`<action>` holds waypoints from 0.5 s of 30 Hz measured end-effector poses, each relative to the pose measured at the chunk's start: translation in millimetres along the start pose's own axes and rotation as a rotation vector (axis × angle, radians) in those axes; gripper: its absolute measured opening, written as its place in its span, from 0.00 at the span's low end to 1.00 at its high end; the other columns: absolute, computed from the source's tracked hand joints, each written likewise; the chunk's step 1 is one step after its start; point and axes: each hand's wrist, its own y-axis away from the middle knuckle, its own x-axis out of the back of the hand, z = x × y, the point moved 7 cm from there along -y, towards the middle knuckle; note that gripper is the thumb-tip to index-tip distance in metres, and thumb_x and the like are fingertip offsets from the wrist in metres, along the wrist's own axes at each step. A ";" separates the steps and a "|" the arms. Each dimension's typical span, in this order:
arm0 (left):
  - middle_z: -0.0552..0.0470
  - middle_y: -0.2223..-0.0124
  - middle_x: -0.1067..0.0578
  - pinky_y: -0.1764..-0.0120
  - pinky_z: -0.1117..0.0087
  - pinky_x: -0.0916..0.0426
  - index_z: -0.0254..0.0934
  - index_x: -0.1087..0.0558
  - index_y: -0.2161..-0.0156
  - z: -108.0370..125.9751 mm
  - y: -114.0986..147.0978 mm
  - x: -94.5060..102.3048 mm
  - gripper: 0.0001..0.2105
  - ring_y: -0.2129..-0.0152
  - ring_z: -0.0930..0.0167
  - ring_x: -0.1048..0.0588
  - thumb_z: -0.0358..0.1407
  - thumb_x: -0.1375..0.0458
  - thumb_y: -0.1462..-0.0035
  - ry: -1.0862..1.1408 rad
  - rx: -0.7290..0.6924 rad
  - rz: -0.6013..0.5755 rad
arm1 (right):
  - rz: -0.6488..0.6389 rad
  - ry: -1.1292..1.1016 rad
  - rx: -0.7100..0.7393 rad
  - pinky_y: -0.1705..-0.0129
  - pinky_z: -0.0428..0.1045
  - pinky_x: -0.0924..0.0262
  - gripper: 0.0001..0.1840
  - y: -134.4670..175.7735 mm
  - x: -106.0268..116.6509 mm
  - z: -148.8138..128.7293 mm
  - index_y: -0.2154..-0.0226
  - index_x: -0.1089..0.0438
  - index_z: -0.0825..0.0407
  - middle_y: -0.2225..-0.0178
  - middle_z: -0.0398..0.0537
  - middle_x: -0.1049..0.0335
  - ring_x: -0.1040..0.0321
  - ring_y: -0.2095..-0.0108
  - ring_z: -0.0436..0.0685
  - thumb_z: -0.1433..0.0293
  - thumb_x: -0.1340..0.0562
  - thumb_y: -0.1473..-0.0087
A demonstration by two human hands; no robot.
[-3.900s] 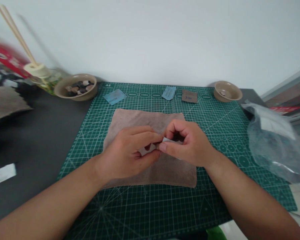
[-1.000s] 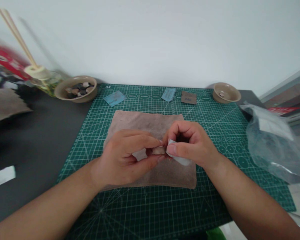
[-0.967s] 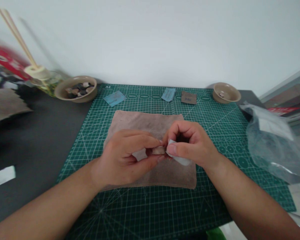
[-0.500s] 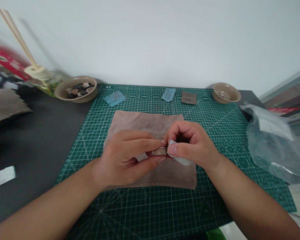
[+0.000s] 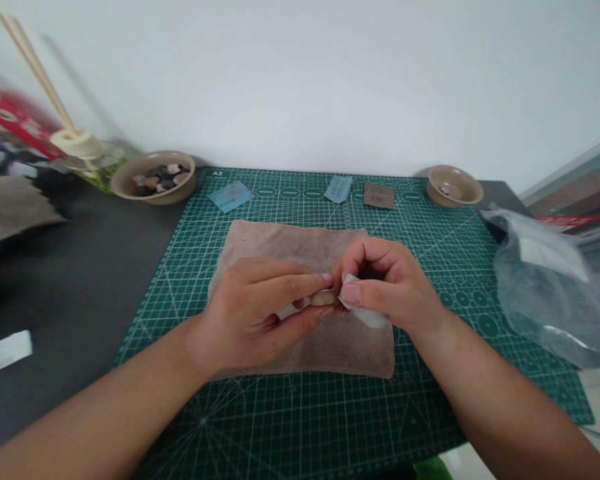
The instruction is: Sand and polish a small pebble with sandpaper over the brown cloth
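My left hand (image 5: 260, 313) grips a small pale stone (image 5: 323, 297) between the thumb below and the fingers above. A bit of white shows under that hand's palm side; what it belongs to is hidden. Pinched in my right hand (image 5: 390, 283) is a white tissue (image 5: 367, 315), close against the stone's right end. Whether the tissue touches the stone I cannot tell. Both hands are over a brownish-pink cloth (image 5: 300, 237), which lies on a green cutting mat (image 5: 290, 420).
At the back left stands a bowl (image 5: 123, 190) of several pebbles; a smaller bowl (image 5: 455, 200) at the back right holds a little stone. Blue sheets (image 5: 231, 196) and a brown sheet (image 5: 379, 195) lie along the mat's far edge. A clear plastic bag (image 5: 545, 300) lies right, a reed diffuser (image 5: 77, 143) left.
The right hand with the tissue has shifted slightly right and up. The stone shows a little more of its face between the left fingers. Everything else stays put.
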 end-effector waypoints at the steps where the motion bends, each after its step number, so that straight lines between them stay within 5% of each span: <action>1: 0.47 0.69 0.21 0.73 0.73 0.30 0.30 0.23 0.56 -0.3 0.6 0.2 0.09 0.75 0.72 0.23 0.33 0.35 0.40 -0.003 -0.004 0.004 | 0.002 -0.014 0.001 0.76 0.46 0.38 0.09 -0.2 0.4 0.4 0.73 0.30 0.52 0.75 0.43 0.26 0.33 0.78 0.50 0.70 0.29 0.51; 15: 0.51 0.72 0.24 0.76 0.72 0.35 0.34 0.25 0.62 -7.7 3.5 -10.1 0.02 0.78 0.74 0.27 0.30 0.36 0.40 -0.025 -0.007 -0.092 | 0.018 -0.014 -0.005 0.75 0.48 0.37 0.09 1.1 1.1 -1.9 0.73 0.31 0.51 0.74 0.44 0.25 0.31 0.77 0.52 0.69 0.29 0.51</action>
